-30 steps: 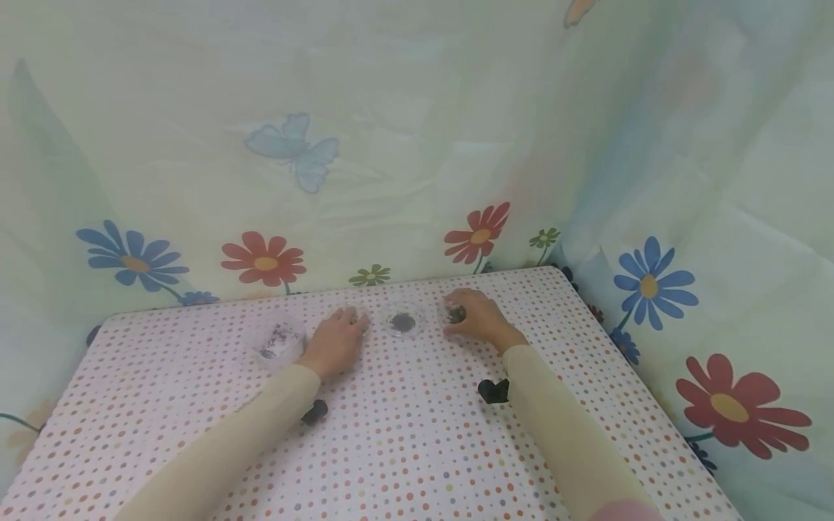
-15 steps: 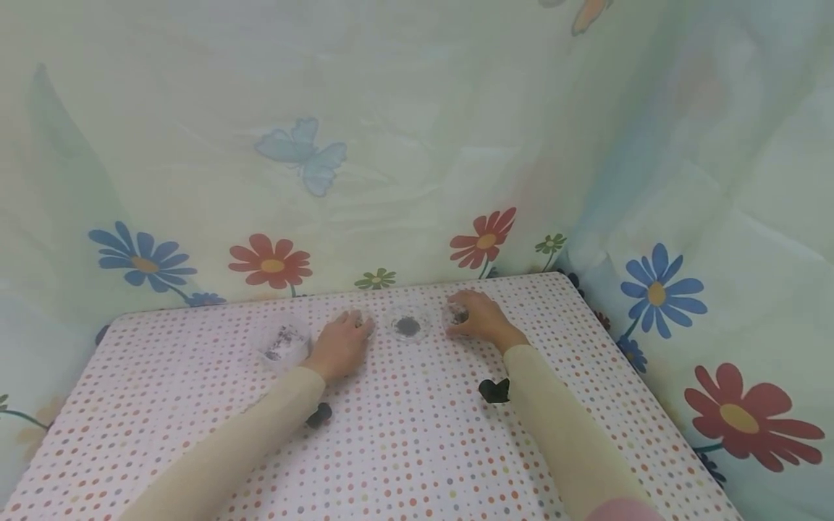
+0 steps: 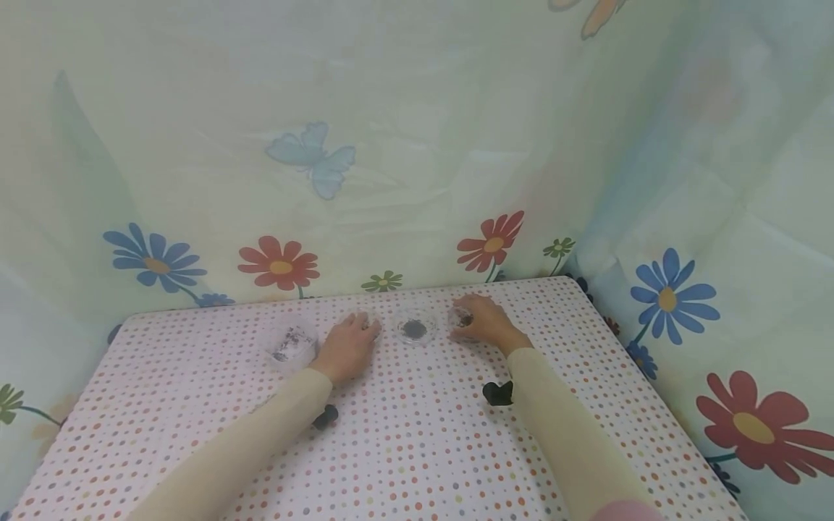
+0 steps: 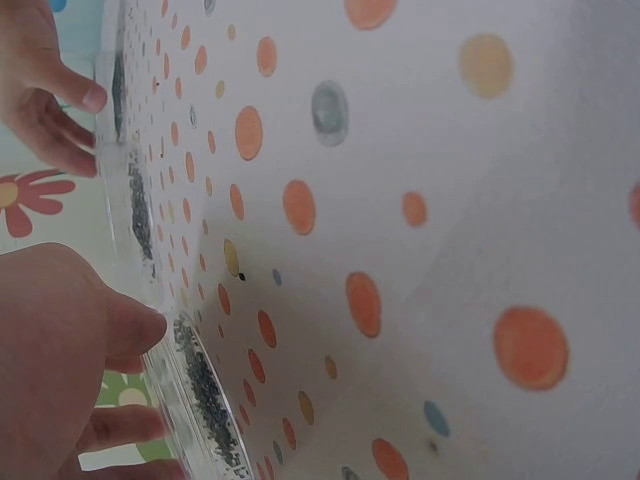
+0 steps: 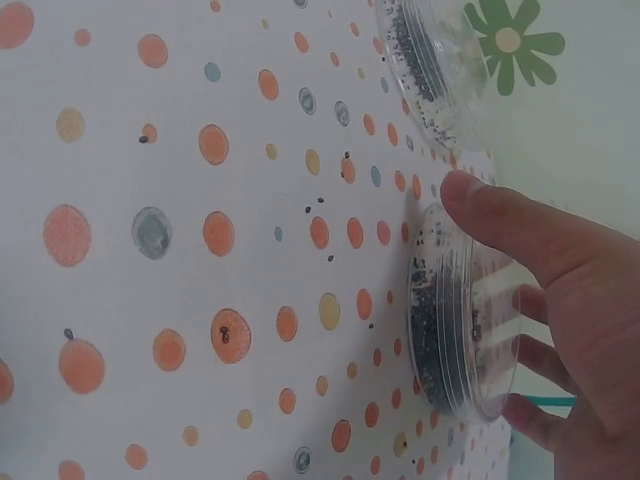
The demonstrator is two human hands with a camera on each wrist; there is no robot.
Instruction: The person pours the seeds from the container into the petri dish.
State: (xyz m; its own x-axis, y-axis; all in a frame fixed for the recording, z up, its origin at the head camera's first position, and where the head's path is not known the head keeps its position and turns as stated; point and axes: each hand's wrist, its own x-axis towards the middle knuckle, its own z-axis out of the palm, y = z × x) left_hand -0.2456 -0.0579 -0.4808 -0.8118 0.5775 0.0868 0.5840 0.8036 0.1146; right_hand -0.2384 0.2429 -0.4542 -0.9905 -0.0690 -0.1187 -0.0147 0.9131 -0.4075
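My left hand (image 3: pixel 348 349) grips the edge of a clear round petri dish (image 4: pixel 205 390), thumb on the near side and fingers on the far side. Dark grains lie inside that dish, which the hand mostly hides in the head view. To the right, my right hand (image 3: pixel 485 320) holds a second lidded petri dish (image 5: pixel 450 330) between thumb and curled fingers; dark grains are heaped in it. Between the hands a third petri dish (image 3: pixel 414 329) stands on the table with a dark patch of grains in its middle.
A larger clear container (image 3: pixel 291 345) with scattered dark bits stands left of the left hand. Small dark grains (image 5: pixel 225 335) are strewn on the dotted tablecloth (image 3: pixel 404 449). A flower-printed curtain (image 3: pixel 417 181) rises behind the table's back edge.
The head view has turned slightly, so the whole scene sits a little further right and lower. Both hands stay at their dishes.
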